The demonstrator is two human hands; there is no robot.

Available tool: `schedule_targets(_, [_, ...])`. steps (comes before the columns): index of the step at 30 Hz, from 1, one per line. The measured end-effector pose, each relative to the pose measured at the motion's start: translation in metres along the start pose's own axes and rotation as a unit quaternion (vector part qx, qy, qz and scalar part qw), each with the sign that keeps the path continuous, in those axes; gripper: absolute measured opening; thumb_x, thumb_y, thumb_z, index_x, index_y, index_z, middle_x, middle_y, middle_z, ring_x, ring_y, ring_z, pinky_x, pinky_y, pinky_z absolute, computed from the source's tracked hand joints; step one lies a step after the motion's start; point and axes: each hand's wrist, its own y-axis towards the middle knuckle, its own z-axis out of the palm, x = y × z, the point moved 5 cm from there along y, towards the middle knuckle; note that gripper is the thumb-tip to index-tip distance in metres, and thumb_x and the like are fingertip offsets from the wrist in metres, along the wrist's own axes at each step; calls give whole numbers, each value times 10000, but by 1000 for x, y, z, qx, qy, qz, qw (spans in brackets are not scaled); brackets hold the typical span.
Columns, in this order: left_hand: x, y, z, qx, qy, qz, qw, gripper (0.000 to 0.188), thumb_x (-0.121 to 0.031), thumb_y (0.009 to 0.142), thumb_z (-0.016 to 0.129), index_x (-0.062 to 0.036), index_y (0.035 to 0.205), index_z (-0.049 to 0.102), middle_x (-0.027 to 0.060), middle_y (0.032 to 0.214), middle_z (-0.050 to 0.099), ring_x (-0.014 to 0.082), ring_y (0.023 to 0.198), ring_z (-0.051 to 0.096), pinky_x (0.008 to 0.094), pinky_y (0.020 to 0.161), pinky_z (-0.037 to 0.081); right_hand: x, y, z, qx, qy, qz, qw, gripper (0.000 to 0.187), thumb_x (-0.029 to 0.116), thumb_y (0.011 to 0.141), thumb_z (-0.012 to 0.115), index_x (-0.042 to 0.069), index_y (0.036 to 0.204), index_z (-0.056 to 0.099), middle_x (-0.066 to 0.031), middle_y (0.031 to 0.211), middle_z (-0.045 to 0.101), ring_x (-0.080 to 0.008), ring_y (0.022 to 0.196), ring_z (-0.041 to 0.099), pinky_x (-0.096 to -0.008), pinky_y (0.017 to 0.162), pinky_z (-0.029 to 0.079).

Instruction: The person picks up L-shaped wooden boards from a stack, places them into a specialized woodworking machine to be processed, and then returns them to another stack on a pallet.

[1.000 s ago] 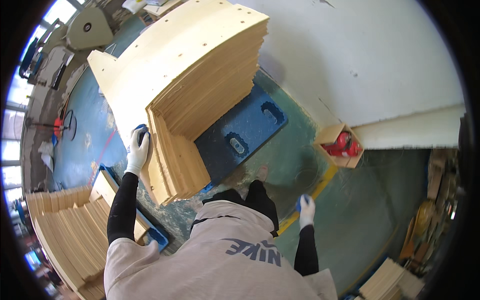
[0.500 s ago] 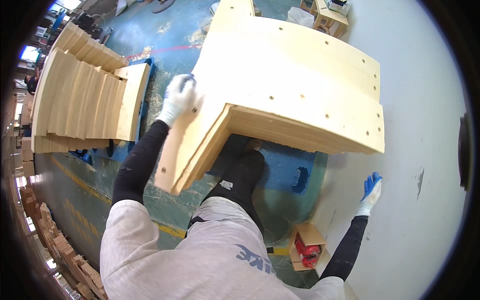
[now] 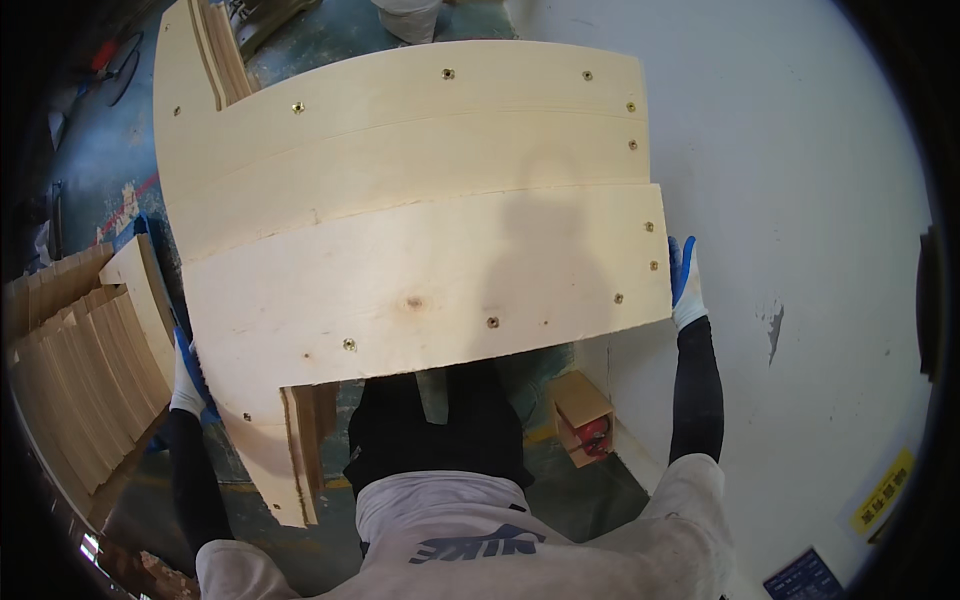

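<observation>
A stack of pale plywood panels [image 3: 430, 230] fills the middle of the view, its top piece broad with a curved far edge and an arm at each left corner. Several small metal fasteners sit along its borders. My left hand [image 3: 190, 375], in a white glove with blue palm, lies flat along the stack's left edge, fingers stretched and partly hidden. Against the right edge rests my right hand [image 3: 688, 285], gloved alike, its fingers straight and upright beside the wood. Neither hand wraps round the panel.
A second stack of wooden pieces [image 3: 85, 370] stands at the left. The light wall [image 3: 790, 200] rises close on the right. An open box [image 3: 580, 400] with a red thing inside sits at its foot. A whitish bag or bucket [image 3: 410, 20] is at the far side.
My left hand has moved from the top of the panel's near left arm to its outer left edge. My right hand has come from beside the wall to the right edge. The view has shifted.
</observation>
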Motion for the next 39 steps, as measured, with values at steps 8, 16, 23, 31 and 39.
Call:
schedule_targets(8, [8,7,4,-191,10,87,978,775,-645,1025,416,-82,1556,388,83,1539,481,267,1351,501,382,1150,392,-2,32,13,118,-39,83,989,618,529,1080,401,80,1502,447,-79,1443,550,-190,1251,574,-348,1035,502])
schedule_targets(16, [27,-2,-81,-218,-15,59,974,787,-659,1029,379,-81,1564,366,82,1568,442,265,1392,457,378,1169,372,-37,57,15,117,-37,155,980,626,545,1075,400,78,1488,460,-71,1428,557,-180,1244,573,-341,1044,493])
schedule_targets(23, [13,-8,-79,-287,-5,39,957,788,-659,1030,375,-80,1564,367,84,1563,450,264,1391,460,375,1166,375,-39,45,10,95,-39,140,985,642,556,1071,400,72,1489,455,-70,1427,556,-181,1245,572,-340,1053,485])
schedule_targets(31, [-1,-13,-84,-319,4,36,947,789,-660,1031,371,-78,1563,368,86,1556,458,262,1389,464,372,1164,379,-21,58,11,85,-54,132,986,660,569,1066,400,66,1490,450,-70,1426,555,-183,1246,571,-340,1063,476])
schedule_targets(39, [0,-8,-87,-334,9,42,942,789,-660,1032,366,-76,1562,369,88,1550,466,260,1387,467,369,1161,382,-22,54,17,66,-75,109,989,678,582,1062,401,59,1491,444,-70,1425,554,-184,1247,571,-340,1074,468])
